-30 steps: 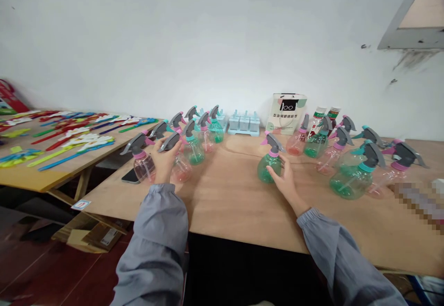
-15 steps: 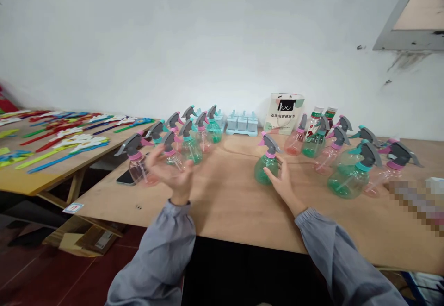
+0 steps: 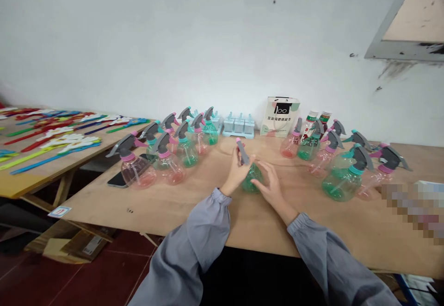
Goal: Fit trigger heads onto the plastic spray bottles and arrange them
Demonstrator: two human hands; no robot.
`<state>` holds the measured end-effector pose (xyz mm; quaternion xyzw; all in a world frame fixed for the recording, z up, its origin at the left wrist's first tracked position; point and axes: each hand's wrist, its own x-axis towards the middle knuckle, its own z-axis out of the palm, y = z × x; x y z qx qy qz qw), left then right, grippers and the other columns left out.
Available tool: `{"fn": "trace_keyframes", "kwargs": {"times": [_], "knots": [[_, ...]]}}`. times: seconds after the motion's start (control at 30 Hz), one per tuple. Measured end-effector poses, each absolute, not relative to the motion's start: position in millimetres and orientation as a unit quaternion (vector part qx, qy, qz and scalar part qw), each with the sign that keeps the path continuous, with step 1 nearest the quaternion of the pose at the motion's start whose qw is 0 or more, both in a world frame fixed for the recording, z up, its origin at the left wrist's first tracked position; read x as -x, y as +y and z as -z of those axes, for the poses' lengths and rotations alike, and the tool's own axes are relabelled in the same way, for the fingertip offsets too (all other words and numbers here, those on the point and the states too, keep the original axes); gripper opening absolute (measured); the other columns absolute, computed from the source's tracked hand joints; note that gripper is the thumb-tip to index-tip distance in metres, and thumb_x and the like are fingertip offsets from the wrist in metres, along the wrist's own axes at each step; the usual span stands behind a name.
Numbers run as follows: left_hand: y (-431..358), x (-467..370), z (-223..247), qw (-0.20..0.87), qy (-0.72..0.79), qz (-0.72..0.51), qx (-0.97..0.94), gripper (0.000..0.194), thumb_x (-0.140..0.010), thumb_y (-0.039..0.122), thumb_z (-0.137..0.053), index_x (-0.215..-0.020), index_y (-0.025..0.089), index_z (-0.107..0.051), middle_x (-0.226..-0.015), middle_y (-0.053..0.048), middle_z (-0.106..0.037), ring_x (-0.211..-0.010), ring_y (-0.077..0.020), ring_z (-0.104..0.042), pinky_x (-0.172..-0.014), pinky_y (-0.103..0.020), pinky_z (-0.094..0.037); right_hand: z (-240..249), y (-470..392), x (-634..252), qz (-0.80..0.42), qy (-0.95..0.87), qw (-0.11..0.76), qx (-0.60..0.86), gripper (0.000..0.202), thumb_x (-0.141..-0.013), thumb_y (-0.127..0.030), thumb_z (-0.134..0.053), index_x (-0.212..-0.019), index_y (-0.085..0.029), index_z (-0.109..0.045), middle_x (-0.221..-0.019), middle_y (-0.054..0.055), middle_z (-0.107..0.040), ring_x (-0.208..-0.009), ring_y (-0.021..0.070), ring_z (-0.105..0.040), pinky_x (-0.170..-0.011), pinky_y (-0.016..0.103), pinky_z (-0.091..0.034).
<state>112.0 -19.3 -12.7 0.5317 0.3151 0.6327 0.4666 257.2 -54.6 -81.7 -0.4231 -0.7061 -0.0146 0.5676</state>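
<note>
A green spray bottle [image 3: 252,179] with a gray and pink spray head stands on the brown table in front of me. My left hand [image 3: 238,169] is closed round its spray head, of which the top shows above the fingers. Against the right side of the green body, my right hand [image 3: 272,186] holds it with thumb and fingers. Several pink and green spray bottles stand to the left, the nearest a pink one [image 3: 138,172]. More stand to the right, among them a large green one with a turquoise collar [image 3: 342,183].
Light blue molds [image 3: 238,128] and a paper bag [image 3: 279,117] stand by the wall, with two labelled bottles beside the bag. A phone [image 3: 118,179] lies at the left. Colorful flower-shaped items [image 3: 74,144] cover another table. The brown table's front edge [image 3: 256,251] is near me.
My left hand has moved right from the left bottles to the green bottle's spray head and closed on it. The green bottle has turned, its spray head now facing another way.
</note>
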Motion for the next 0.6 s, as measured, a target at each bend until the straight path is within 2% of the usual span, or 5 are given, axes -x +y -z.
{"fn": "trace_keyframes", "kwargs": {"times": [0.07, 0.13, 0.3, 0.47, 0.6], "knots": [[-18, -100, 11, 0.488, 0.314, -0.644, -0.497, 0.041, -0.076, 0.031, -0.072, -0.115, 0.023, -0.062, -0.127, -0.007, -0.065, -0.120, -0.0222, -0.059, -0.093, -0.031, -0.049, 75, -42, -273, 0.035, -0.631, 0.612, 0.475, 0.049, -0.094, -0.046, -0.057, -0.138, -0.026, -0.045, -0.134, 0.010, -0.054, -0.128, 0.0258, -0.051, -0.112, 0.050, -0.040], [-14, -91, 10, 0.515, 0.313, -0.647, -0.467, 0.031, -0.076, 0.029, -0.069, -0.106, 0.023, -0.067, -0.118, -0.006, -0.070, -0.118, -0.0222, -0.061, -0.095, -0.032, -0.049, 67, -18, -298, 0.066, -0.543, 0.648, 0.529, 0.057, -0.093, -0.050, -0.055, -0.140, -0.023, -0.038, -0.139, 0.013, -0.047, -0.132, 0.0267, -0.047, -0.114, 0.052, -0.035], [0, -86, 14, 0.561, 0.276, -0.645, -0.440, 0.018, -0.069, 0.023, -0.069, -0.087, 0.023, -0.069, -0.100, -0.002, -0.073, -0.108, -0.0195, -0.067, -0.100, -0.032, -0.048, 51, 61, -360, 0.099, -0.389, 0.622, 0.672, 0.082, -0.077, -0.054, -0.070, -0.136, -0.009, -0.036, -0.143, 0.027, -0.041, -0.138, 0.0390, -0.036, -0.115, 0.059, -0.026], [-1, -85, 11, 0.600, 0.229, -0.620, -0.450, 0.026, -0.062, 0.018, -0.065, -0.088, 0.022, -0.068, -0.090, -0.003, -0.074, -0.106, -0.0216, -0.069, -0.100, -0.033, -0.049, 49, 97, -385, 0.078, -0.335, 0.578, 0.740, 0.088, -0.069, -0.045, -0.079, -0.136, -0.008, -0.035, -0.145, 0.030, -0.042, -0.137, 0.0421, -0.039, -0.114, 0.057, -0.029], [-4, -83, 5, 0.652, 0.211, -0.588, -0.430, 0.038, -0.059, 0.018, -0.062, -0.096, 0.019, -0.067, -0.091, -0.007, -0.075, -0.109, -0.0258, -0.070, -0.102, -0.039, -0.050, 62, 84, -378, 0.067, -0.355, 0.607, 0.708, 0.086, -0.064, -0.045, -0.080, -0.132, -0.011, -0.040, -0.140, 0.025, -0.047, -0.133, 0.0416, -0.042, -0.112, 0.060, -0.030]]}}
